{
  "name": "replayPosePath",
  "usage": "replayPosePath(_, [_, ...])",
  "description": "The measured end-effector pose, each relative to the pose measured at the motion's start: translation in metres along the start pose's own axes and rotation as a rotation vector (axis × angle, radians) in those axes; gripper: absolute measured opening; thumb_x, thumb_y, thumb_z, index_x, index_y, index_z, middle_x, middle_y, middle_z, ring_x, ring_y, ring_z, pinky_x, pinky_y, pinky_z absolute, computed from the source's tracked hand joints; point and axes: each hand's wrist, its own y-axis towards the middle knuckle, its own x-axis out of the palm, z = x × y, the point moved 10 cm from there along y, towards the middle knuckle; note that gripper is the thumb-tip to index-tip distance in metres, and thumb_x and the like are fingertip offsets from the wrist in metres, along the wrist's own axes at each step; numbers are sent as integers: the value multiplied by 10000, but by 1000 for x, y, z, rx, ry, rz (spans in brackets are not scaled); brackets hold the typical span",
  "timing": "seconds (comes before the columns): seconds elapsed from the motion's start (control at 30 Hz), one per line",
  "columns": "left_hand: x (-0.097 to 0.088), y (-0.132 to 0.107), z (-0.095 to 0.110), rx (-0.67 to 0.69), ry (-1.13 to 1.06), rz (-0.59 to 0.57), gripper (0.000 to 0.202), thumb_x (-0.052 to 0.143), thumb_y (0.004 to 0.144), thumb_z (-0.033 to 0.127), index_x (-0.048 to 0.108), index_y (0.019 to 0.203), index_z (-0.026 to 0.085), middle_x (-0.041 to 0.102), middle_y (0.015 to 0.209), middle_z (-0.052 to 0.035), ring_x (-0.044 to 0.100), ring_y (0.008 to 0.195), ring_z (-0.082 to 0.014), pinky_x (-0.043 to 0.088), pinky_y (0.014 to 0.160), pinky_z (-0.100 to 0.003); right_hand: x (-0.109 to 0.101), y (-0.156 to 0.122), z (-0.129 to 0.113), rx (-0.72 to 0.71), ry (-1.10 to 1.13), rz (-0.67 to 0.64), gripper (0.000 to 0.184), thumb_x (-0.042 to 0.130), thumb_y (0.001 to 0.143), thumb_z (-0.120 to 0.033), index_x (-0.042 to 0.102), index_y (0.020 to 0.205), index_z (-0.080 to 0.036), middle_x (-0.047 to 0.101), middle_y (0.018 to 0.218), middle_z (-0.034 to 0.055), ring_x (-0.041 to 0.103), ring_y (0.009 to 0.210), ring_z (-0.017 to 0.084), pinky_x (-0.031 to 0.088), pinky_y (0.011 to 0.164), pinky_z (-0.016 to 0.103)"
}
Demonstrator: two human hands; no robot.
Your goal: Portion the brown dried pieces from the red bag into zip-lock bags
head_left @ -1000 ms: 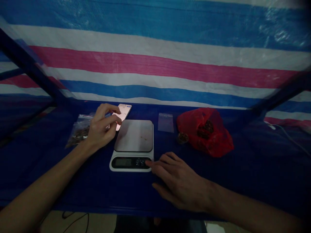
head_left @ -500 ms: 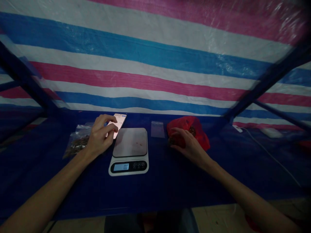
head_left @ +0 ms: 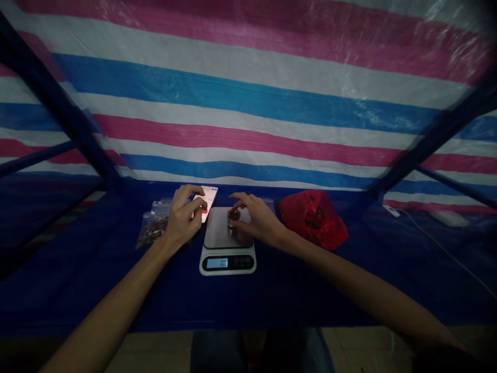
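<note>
A white digital kitchen scale [head_left: 228,249] with a lit display stands on the dark blue table surface [head_left: 272,290]. My right hand [head_left: 256,220] is over the scale's steel plate, its fingers closed round a small round cup [head_left: 233,215] with dark pieces in it. My left hand [head_left: 185,216] rests left of the scale, fingers curled, a fingertip touching the lit phone [head_left: 207,202] that lies behind the scale. A clear bag of dark pieces [head_left: 152,229] lies just left of that hand.
A red plastic bag [head_left: 313,217] with dark contents sits right of the scale. A striped pink, white and blue tarp [head_left: 248,103] hangs behind. Dark blue frame bars [head_left: 58,109] slant at both sides. A white cable [head_left: 438,241] runs at far right.
My right hand went from the scale's buttons to the red bag, then came back with the small cup onto the scale's plate. The scale's display lit up. My left hand stayed on the phone.
</note>
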Motion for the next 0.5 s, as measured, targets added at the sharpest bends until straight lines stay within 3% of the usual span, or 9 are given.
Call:
replayPosePath(0.07, [-5,1,-2,-7,14,13,220,495,792,13,602,737,197,610,1000,-68,566,952,-227,480,818,-440,7,4,4,-7,-12,-49,603,768,832,-235,489,1366,-228,713,1140,64,599,1088,273,461,948,450])
replayPosePath(0.13, [-15,3,-3,15,65,26,216,504,790,15,613,779,201,612,998,-66,573,947,-228,482,822,-441,-2,1,10,-25,-7,-38,622,759,847,-270,470,1396,-228,690,1193,84,596,1113,278,464,962,461])
replayPosePath(0.27, [-59,9,-15,-26,183,219,236,495,808,15,628,862,202,610,968,-57,589,958,-225,489,852,-442,-55,-19,43,10,39,164,533,671,908,-253,471,1402,-234,671,1190,100,624,1107,261,484,979,455])
replayPosePath(0.33, [-72,9,-22,-66,201,283,242,476,821,17,625,884,197,602,964,-53,593,968,-219,494,863,-437,-73,-28,68,62,27,206,438,614,924,-200,520,1351,-225,691,1117,92,656,1036,247,510,943,438])
replayPosePath(0.4, [-67,10,-20,-64,188,255,236,473,826,23,618,895,195,603,963,-51,597,968,-216,495,866,-436,-75,-32,91,97,-5,166,371,573,920,-138,575,1286,-203,708,1076,92,676,974,236,533,905,415])
replayPosePath(0.5, [-36,9,-7,-29,108,120,247,473,820,20,604,924,202,622,954,-55,604,931,-216,492,821,-421,-61,-32,115,118,-96,87,394,524,916,-69,592,1293,-160,708,1162,128,670,1043,245,528,946,410])
